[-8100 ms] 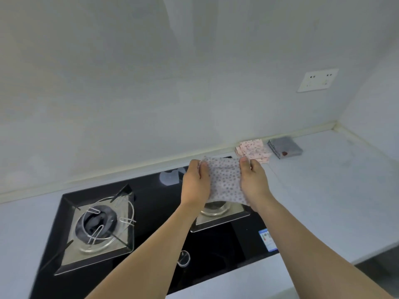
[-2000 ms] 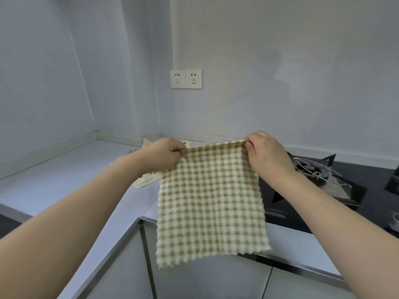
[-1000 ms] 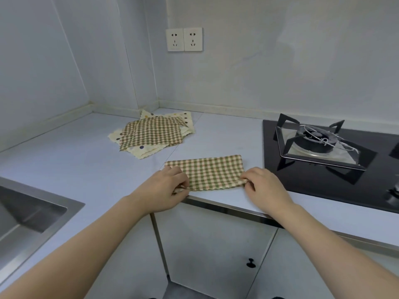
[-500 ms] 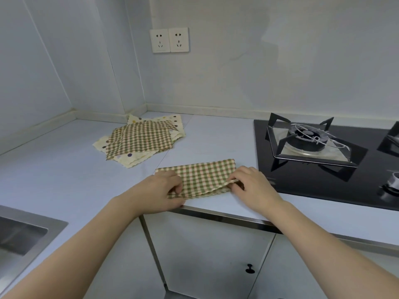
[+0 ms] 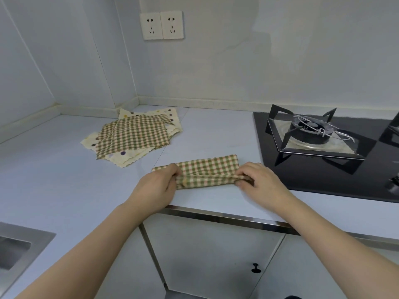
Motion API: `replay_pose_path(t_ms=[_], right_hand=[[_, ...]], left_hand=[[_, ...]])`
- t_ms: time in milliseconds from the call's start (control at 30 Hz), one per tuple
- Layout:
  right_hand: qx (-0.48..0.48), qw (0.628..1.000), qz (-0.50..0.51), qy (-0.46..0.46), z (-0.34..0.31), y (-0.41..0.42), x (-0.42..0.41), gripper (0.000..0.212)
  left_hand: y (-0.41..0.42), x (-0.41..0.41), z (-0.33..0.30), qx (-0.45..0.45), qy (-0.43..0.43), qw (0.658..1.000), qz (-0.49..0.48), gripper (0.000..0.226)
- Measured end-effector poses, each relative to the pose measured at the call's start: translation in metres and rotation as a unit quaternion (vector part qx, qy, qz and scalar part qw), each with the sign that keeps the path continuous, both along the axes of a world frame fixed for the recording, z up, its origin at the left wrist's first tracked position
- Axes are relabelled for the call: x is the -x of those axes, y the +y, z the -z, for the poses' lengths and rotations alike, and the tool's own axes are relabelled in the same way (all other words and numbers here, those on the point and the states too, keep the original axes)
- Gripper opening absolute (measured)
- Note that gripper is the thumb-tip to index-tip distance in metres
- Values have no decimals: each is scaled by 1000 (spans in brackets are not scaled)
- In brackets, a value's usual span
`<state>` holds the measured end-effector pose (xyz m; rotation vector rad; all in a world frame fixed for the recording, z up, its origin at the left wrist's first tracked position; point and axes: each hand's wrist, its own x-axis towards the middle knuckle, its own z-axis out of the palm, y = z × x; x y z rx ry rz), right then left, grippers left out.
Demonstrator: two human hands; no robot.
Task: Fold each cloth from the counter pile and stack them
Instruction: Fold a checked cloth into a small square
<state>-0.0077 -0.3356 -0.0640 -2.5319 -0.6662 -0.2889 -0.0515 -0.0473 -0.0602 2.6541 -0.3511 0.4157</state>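
Mid-fold on green-checked woven cloth (image 5: 205,172) at near counter edge, left hand (image 5: 156,187) and right hand (image 5: 258,180) pinching its ends. Probably next: folding near edge over far one. Unfolded pile (image 5: 133,137) far left.

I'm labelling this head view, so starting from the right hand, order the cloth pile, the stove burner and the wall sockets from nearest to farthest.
From the right hand:
1. Stove burner, just right and behind it on the black hob.
2. Cloth pile, off to the left near the counter corner.
3. Wall sockets, up on the back wall, farthest.
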Motion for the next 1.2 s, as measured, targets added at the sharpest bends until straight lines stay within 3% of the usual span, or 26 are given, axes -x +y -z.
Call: replay_pose_path(t_ms=[100, 167, 300, 533, 633, 733, 833, 967, 1200], right_hand=[[-109, 992, 31, 61, -2, -3, 0, 9], [-169, 981, 43, 88, -4, -3, 2, 7], [-243, 964, 51, 97, -6, -4, 4, 3], [-310, 943, 47, 110, -5, -8, 5, 13], [-323, 940, 46, 98, -7, -8, 10, 32], [-343, 935, 55, 73, -10, -8, 18, 39], [-378, 922, 56, 61, -15, -1, 29, 9], [-368, 927, 68, 25, -30, 8, 37, 6], [-356, 931, 82, -17, -67, -3, 39, 17]], left_hand=[[-1, -1, -1, 5, 22, 999, 37, 17], [-1, 0, -5, 2, 51, 997, 49, 34], [0, 3, -8, -41, 7, 997, 63, 48], [-2, 6, -24, -38, -141, 983, 113, 18], [-4, 7, -36, -50, -171, 975, 134, 14], [3, 5, -41, -74, -155, 976, 137, 9], [7, 2, -42, -101, -100, 985, 96, 9], [8, 1, -47, -98, -37, 993, 46, 9], [1, 8, -70, 79, 1, 997, 13, 11]])
